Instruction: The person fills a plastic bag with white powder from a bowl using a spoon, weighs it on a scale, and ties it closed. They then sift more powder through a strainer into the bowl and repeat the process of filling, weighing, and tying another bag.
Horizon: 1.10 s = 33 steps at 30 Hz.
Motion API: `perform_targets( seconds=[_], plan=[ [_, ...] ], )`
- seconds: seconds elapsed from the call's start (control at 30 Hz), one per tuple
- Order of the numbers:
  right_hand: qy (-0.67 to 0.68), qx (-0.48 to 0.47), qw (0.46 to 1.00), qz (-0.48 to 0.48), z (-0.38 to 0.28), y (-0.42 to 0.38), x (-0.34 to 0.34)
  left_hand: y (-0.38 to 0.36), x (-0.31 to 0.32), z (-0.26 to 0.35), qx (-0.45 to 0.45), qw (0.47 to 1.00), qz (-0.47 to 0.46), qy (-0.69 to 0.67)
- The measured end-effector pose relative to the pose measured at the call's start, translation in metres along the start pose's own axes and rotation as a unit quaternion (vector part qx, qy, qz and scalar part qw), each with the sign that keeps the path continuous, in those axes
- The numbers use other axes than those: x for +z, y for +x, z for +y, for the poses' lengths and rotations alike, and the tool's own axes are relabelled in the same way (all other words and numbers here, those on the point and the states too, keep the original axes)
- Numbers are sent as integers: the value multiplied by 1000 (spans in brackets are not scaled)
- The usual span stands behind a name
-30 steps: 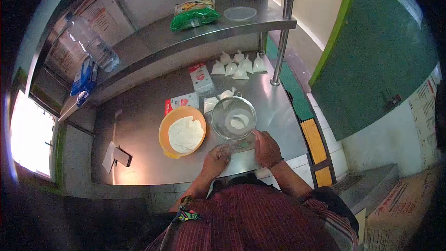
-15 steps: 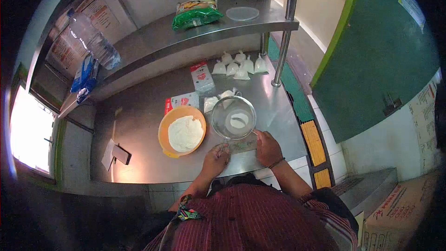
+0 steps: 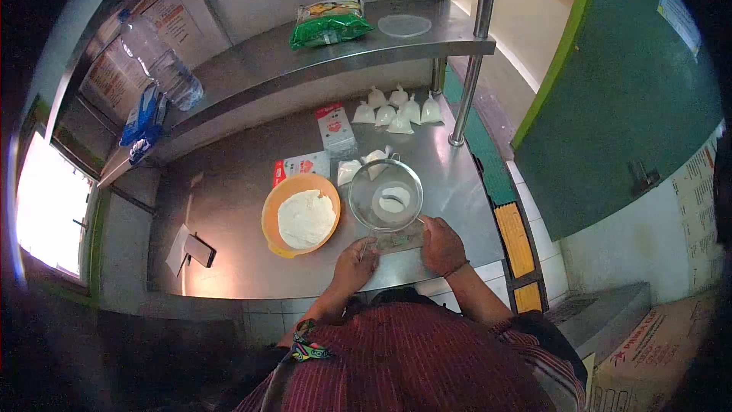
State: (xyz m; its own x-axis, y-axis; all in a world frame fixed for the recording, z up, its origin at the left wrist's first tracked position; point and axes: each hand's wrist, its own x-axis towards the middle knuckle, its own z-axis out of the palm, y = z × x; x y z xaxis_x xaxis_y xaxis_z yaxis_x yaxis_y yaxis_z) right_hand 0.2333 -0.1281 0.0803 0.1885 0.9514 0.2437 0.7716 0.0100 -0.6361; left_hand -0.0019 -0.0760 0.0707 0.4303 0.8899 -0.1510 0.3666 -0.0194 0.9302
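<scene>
A round wire-mesh sieve (image 3: 386,217) lies in front of me, its handle toward me. My right hand (image 3: 444,247) is closed around that handle. Through the mesh shows a round white patch (image 3: 394,199) with a curved grey mark. My left hand (image 3: 356,262) is pinched closed just below the sieve's near rim; I cannot tell what its fingertips hold. Between both hands is a thin, patterned, partly see-through piece (image 3: 399,242). Left of the sieve, an orange bowl (image 3: 268,236) holds white powder (image 3: 306,219). Two small bags of white powder (image 3: 349,171) sit behind the sieve.
Several tied bags of white powder (image 3: 399,122) stand at the back of the steel table (image 3: 236,259). Red-and-white packs (image 3: 333,123) are behind the bowl. A phone (image 3: 200,251) leans at left. Overhead, a shelf (image 3: 252,69) carries a large bottle (image 3: 160,61) and a green bag (image 3: 329,29).
The view has shifted very slightly. Both hands and the sieve keep nearly the same place on the table.
</scene>
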Motion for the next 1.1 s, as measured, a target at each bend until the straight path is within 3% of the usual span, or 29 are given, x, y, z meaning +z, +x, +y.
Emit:
perform_targets(
  seconds=[0.13, 0.3, 0.4, 0.5, 0.7, 0.87, 0.93, 1.1],
  plan=[
    [6, -27, 999, 33, -1, 1, -2, -2, 0, 8, 8, 999, 12, 51],
    [16, 22, 997, 75, 1, 5, -5, 0, 3, -10, 18, 1000, 5, 22],
    [7, 10, 999, 30, 13, 3, 6, -4, 1, 6, 29, 999, 7, 37],
    [28, -40, 998, 50, 6, -5, 10, -1, -1, 0, 40, 997, 11, 62],
    [3, -17, 1000, -2, -27, -19, -3, -2, -3, -2, 19, 999, 9, 47],
    [-6, -11, 1000, 5, -19, -19, 7, -4, -5, 1, 9, 998, 12, 57],
    [-12, 7, 1000, 8, -15, -14, 7, -6, -7, 8, 76, 992, 20, 97],
    [-20, -2, 997, 69, -9, -4, 5, -6, -2, -3, 51, 996, 26, 74]
  ],
)
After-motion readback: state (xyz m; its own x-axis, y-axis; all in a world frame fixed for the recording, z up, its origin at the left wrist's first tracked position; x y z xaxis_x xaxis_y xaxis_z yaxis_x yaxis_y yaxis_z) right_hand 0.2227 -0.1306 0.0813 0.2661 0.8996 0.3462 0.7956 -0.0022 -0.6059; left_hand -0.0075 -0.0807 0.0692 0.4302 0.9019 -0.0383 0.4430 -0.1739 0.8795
